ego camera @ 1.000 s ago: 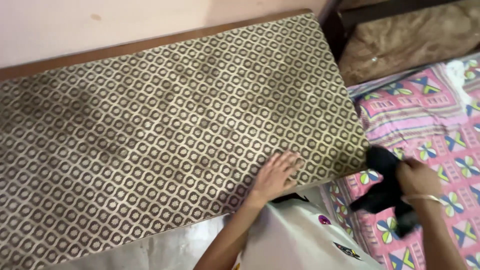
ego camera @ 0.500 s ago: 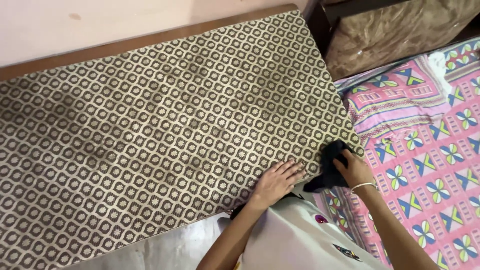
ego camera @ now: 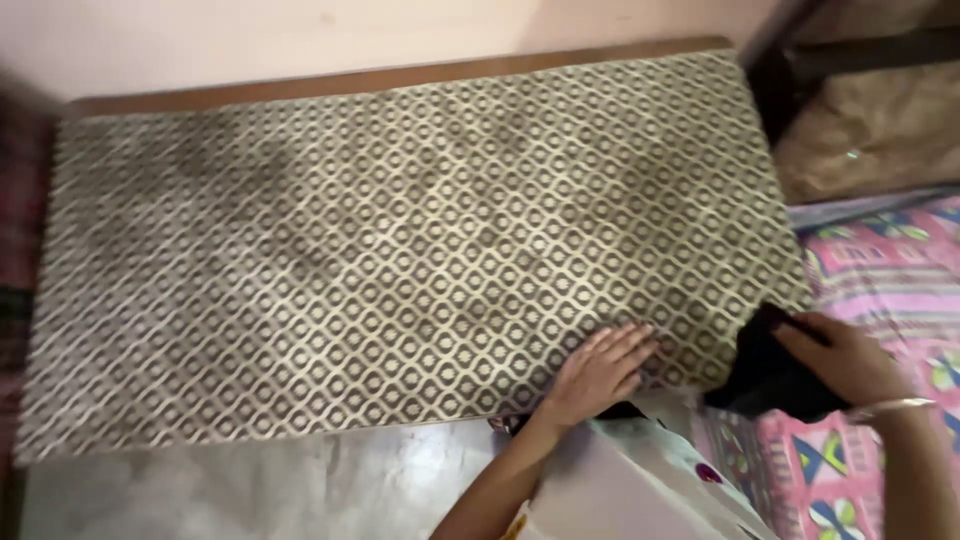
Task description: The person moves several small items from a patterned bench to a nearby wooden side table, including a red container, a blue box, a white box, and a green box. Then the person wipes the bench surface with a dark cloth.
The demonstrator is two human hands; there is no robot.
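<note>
From where I sit watching the head view, going left to right: the long patterned mattress [ego camera: 400,260] fills most of the frame, its brown-and-cream lattice cover lying flat against the wooden bed edge [ego camera: 400,75] along the wall, with the shiny grey floor [ego camera: 260,490] below its near side. A second ago the view sat closer to the mattress's right end; now it has swung left, so I see almost the whole length of it. My left hand [ego camera: 598,372] is in much the same spot as before, palm down with fingers spread flat on the mattress's near edge close to the right corner, pinching nothing. The change is further right: my right hand [ego camera: 840,360], which a second ago was out over the pink quilt holding the black cloth [ego camera: 768,375], has come in toward the corner, and the cloth now touches the mattress's right end. Its grip is closed around that bunched dark cloth, a thin bangle [ego camera: 890,408] at the wrist. I judge the cloth has been brought up to the corner while the left hand steadies the mattress. Beyond lies the pink patterned quilt [ego camera: 890,260], with a brown cushion [ego camera: 870,130] above it.
</note>
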